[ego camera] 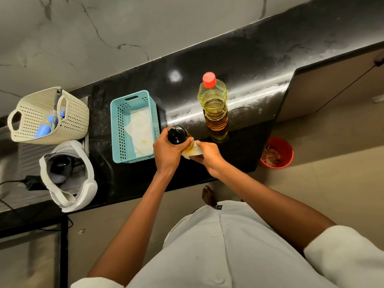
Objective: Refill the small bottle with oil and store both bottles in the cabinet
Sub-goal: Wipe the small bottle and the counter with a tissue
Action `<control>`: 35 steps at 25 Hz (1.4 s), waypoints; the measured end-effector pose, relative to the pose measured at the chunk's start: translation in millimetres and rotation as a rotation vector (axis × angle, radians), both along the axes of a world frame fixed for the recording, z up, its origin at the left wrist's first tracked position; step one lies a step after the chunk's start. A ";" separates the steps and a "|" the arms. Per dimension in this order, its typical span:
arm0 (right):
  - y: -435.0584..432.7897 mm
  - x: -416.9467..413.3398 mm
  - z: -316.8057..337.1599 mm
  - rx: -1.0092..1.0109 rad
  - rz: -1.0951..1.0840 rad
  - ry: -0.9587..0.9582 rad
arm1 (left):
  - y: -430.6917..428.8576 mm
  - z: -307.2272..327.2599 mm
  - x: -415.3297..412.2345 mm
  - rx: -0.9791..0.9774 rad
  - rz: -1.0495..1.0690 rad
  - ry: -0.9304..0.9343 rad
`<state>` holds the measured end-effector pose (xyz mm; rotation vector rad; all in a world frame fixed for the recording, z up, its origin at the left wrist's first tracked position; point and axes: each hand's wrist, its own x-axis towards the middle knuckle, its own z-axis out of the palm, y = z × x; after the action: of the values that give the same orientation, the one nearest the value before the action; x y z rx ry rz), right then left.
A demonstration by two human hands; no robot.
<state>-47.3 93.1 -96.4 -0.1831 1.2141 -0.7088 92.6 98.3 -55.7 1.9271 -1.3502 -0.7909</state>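
**Fig. 1. Head view, items listed left to right and located from the teal basket.**

Far left of the teal basket (121, 129) I see a cream basket (76, 117) of woven-look plastic with cut-out handles; it holds blue items that I cannot identify. Below it lies a white headset (68, 175) with a padded band and a dark centre.

The teal basket itself is rectangular, with perforated walls, and contains flat white paper towels (140, 132), faintly stained yellow.

At the basket's right near corner, my left hand (169, 151) wraps its curled fingers round the small bottle (177, 135), gripping it below a glossy black round cap. The bottle stands upright over the black countertop (249, 59), a polished, speckled stone slab. I cannot tell whether its base touches the slab.

Immediately right of it, my right hand (207, 155) pinches a crumpled white tissue (193, 150) between thumb and fingers and presses it against the bottle's side. The tissue shows a yellow stain.

Further right of the basket, the large bottle (215, 104) stands alone, untouched. It is clear ribbed plastic with a red cap (209, 80), and amber oil fills its lower part.

Farthest right of the basket, on the tiled floor, sits a round red bin (287, 148) holding pale scraps.
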 end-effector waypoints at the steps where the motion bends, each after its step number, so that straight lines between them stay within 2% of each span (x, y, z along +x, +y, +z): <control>1: 7.9 -10.2 -3.1 -0.013 0.014 0.026 | 0.8 -2.7 1.7 0.013 0.012 -0.001; 10: 32.6 -71.0 -24.1 -0.063 -0.079 0.257 | 19.2 -28.2 1.1 0.099 -0.002 0.018; 24: 34.4 -67.8 -27.4 -0.057 -0.071 0.244 | 11.6 -38.7 -2.8 0.132 -0.014 0.043; 28: 20.4 -79.0 -15.5 -0.068 -0.225 0.237 | 16.2 -37.8 0.3 0.169 -0.016 0.096; 30: 3.2 -90.0 -4.5 -0.175 -0.223 0.386 | 19.2 -37.7 0.5 0.152 -0.018 0.097; 33: -27.9 -102.8 11.2 -0.502 -0.018 0.708 | 19.7 -35.9 -4.2 0.117 -0.006 0.043; 35: -49.9 -100.8 25.4 -0.684 0.125 0.818 | 18.7 -34.2 -7.8 0.108 0.019 0.030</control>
<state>-148.1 43.2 -71.1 -1.1982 1.6587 -0.9571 84.8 117.0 -89.9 1.9995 -1.2925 -0.8962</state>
